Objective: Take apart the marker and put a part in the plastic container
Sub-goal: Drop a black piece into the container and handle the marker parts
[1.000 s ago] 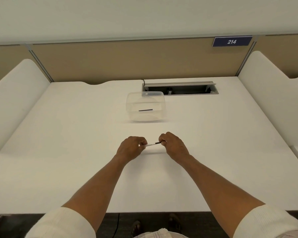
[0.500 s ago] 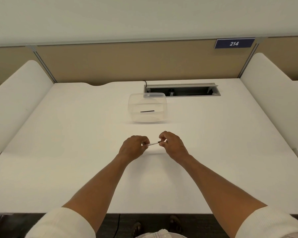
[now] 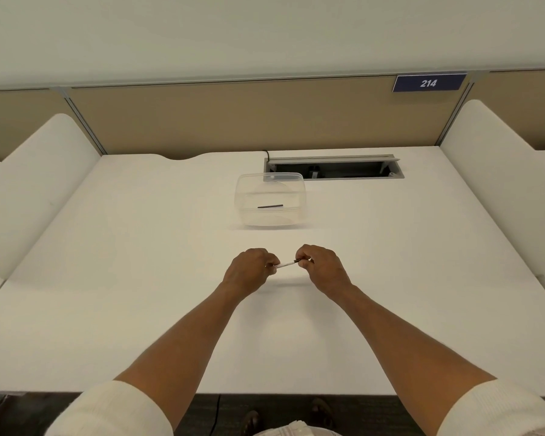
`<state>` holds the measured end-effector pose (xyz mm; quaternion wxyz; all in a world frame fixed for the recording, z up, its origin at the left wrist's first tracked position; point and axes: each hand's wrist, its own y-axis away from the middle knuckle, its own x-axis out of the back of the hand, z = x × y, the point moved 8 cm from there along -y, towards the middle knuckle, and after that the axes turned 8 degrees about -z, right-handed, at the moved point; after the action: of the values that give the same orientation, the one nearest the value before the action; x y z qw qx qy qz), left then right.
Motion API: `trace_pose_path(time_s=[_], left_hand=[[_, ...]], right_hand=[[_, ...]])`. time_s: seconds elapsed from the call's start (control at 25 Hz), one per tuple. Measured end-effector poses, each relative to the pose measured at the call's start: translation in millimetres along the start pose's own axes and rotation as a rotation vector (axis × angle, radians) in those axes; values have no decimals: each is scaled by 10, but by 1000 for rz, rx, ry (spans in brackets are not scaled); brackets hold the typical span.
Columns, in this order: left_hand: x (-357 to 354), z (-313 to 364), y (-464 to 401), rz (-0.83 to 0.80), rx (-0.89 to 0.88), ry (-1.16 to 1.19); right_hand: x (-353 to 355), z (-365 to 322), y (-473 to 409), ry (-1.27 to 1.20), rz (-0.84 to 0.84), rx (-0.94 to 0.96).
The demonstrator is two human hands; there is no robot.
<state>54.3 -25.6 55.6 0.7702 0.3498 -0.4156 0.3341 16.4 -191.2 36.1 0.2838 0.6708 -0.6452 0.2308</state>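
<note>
1. White worktop (image 3: 139, 309) spans a partitioned desk bay
2. Marker (image 3: 286, 264) hangs above it, pinched by left hand (image 3: 249, 273) and right hand (image 3: 323, 270)
3. Beyond, plastic container (image 3: 269, 218) holds a dark part (image 3: 270, 206)

I pinch a thin white marker (image 3: 286, 264) between my left hand (image 3: 249, 272) and right hand (image 3: 323, 269); beyond them sits a clear plastic container (image 3: 269, 199) holding a dark stick-shaped part (image 3: 270, 206).

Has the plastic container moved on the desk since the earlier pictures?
No. The plastic container sits just left of the cable slot, as before; only the camera shifted.
</note>
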Motion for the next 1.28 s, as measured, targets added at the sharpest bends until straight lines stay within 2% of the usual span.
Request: trace_pose_path(time_s=[0.84,1.28], left_hand=[[108,11,-56,50,41,38],[144,19,-128,48,12,-46]], right_hand=[[-6,-158,-159,185,-19,13],[-42,-232,-191,219,-82,6]])
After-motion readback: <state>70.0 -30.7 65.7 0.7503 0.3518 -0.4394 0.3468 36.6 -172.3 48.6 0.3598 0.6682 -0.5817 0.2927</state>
